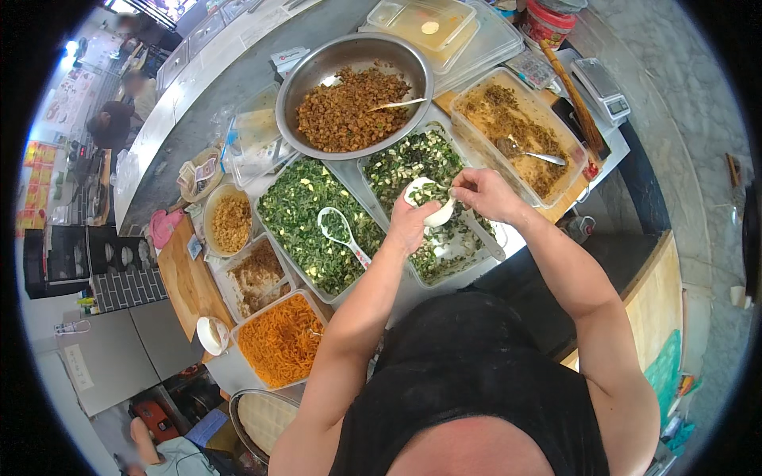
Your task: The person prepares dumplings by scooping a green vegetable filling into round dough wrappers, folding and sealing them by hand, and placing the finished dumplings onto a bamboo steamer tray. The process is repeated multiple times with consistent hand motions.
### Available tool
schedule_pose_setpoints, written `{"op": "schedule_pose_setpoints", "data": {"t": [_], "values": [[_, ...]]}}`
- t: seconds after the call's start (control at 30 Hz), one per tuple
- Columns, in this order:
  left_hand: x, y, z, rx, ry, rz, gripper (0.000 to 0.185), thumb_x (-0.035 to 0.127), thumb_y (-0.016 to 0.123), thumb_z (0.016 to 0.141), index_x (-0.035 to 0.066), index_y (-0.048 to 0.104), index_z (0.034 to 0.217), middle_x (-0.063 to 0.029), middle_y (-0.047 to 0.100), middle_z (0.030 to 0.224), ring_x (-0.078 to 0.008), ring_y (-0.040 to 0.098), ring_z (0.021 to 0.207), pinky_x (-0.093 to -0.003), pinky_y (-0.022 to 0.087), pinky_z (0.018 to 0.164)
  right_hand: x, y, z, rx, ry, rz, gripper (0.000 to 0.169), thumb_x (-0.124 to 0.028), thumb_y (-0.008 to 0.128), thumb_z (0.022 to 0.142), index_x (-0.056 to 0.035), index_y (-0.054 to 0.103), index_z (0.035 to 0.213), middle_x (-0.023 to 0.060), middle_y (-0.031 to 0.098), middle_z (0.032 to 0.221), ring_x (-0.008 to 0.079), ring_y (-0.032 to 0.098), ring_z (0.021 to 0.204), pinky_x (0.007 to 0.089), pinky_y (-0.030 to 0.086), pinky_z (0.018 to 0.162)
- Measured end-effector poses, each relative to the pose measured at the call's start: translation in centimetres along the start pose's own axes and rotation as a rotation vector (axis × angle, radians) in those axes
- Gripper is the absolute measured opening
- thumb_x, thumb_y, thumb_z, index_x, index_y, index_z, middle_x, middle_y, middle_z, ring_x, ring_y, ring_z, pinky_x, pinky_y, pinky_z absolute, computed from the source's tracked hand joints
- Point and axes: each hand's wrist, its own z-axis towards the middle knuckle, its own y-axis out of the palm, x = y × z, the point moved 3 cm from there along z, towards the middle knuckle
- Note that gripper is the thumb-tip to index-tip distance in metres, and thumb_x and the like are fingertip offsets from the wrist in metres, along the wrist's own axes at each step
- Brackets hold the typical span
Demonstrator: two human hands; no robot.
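My left hand (409, 226) cups a round white dough wrapper (439, 218) with chopped green and white filling (430, 191) in its hollow. The fingertips of my right hand (485, 193) pinch the wrapper's right edge. Both hands are above a plastic tub (430, 282) of dark greens with small pale cubes, its near part thinly covered. A pale flat-handled utensil (483, 237) leans in that tub beneath my right hand. To the left, a second tub holds chopped greens with yellow bits (297, 208), and a white spoon with a patterned handle (334, 226) rests on them.
Behind the tubs stands a steel bowl (286, 128) of brown minced filling. At right are a nearly scraped-out tub (461, 119) and a digital scale (601, 89). Shredded orange filling (280, 342) sits lower left, near a white bowl (212, 335). Other people are at far left and lower left.
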Motion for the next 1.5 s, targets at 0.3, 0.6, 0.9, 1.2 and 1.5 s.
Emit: {"op": "schedule_pose_setpoints", "data": {"t": [0.3, 0.6, 0.9, 1.2, 1.5], "values": [[0.7, 0.6, 0.0, 0.016, -0.034, 0.176, 0.04, -0.007, 0.056, 0.077, 0.002, 0.051, 0.116, -0.0059, 0.06, 0.102, -0.0157, 0.061, 0.09, -0.03, 0.052, 0.079, 0.8, 0.4, 0.8, 0.041, -0.073, 0.171, 0.013, -0.011, 0.062, 0.085, 0.0006, 0.06, 0.088, 0.0058, 0.063, 0.074, 0.0118, 0.057, 0.066, 0.0287, 0.047, 0.062], [-0.5, -0.3, 0.9, 0.039, -0.044, -0.099, 0.037, 0.009, 0.04, 0.086, 0.001, 0.047, 0.121, -0.0126, 0.057, 0.112, -0.0255, 0.061, 0.099, -0.0414, 0.054, 0.084, 0.1, 0.2, 1.4, 0.055, -0.136, 0.013, 0.014, -0.013, 0.064, 0.084, -0.0003, 0.061, 0.086, 0.0059, 0.063, 0.073, 0.0121, 0.057, 0.067, 0.0292, 0.047, 0.063], [-0.8, 0.9, 0.9, 0.105, -0.059, -0.255, 0.025, 0.019, 0.047, 0.092, 0.004, 0.053, 0.111, -0.0077, 0.061, 0.101, -0.0186, 0.063, 0.089, -0.0334, 0.053, 0.079, 1.0, 0.4, 1.7, -0.006, -0.061, 0.14, 0.01, -0.009, 0.063, 0.085, -0.0006, 0.06, 0.087, 0.004, 0.061, 0.07, 0.009, 0.054, 0.059, 0.0252, 0.045, 0.054], [-0.4, 0.6, 1.4, 0.125, 0.072, 0.176, 0.024, 0.001, 0.045, 0.083, 0.001, 0.057, 0.105, -0.0048, 0.06, 0.092, -0.011, 0.056, 0.079, -0.0251, 0.047, 0.07, 0.5, 0.0, 1.7, -0.019, -0.072, 0.101, 0.013, -0.01, 0.063, 0.085, 0.0004, 0.061, 0.093, 0.0025, 0.061, 0.069, 0.0088, 0.054, 0.06, 0.0253, 0.045, 0.055], [-0.8, -0.8, 3.0, 0.038, 0.219, 0.506, 0.026, 0.019, 0.04, 0.089, 0.002, 0.06, 0.091, -0.0035, 0.059, 0.088, -0.0125, 0.055, 0.083, -0.0287, 0.043, 0.076, -0.5, -0.2, 1.3, 0.053, -0.122, -0.064, 0.013, -0.01, 0.061, 0.085, 0.0, 0.062, 0.093, 0.0041, 0.064, 0.072, 0.0098, 0.059, 0.065, 0.0278, 0.048, 0.061]]}}
